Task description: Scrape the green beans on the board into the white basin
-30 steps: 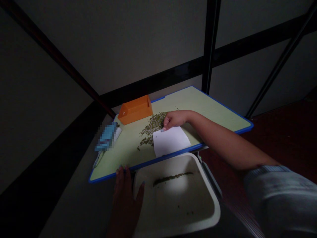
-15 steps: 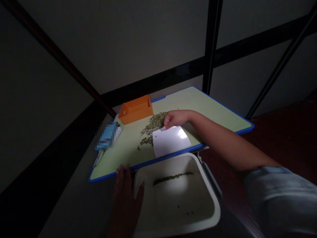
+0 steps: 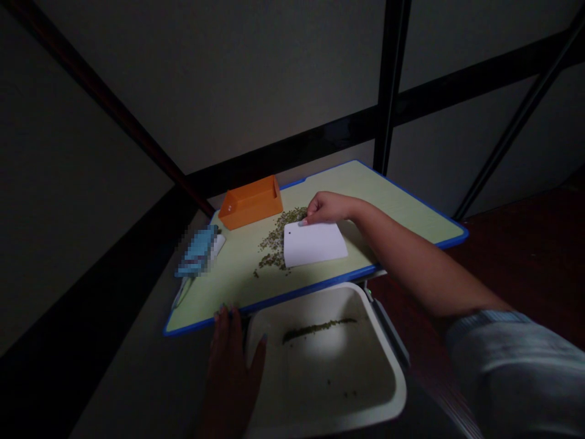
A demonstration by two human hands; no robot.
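My right hand pinches the top edge of a white card, which has a small dark dot near one corner. The card stands over the table close to its front edge. Small green-brown grains lie scattered on the tabletop, left of the card and behind it. My left hand is at the left rim of a white bin, its fingers stretched up to the table edge and its thumb apart over the rim. Inside the bin lie a dark strip of grains and several loose ones.
The pale green table has a blue border. An orange tray stands at its back left. A blurred blue object lies at the left edge. Dark-framed panels rise behind the table.
My right hand has drawn the white card back from the table's front edge, away from the bin and slightly upward in view. My left hand and the bin have not moved.
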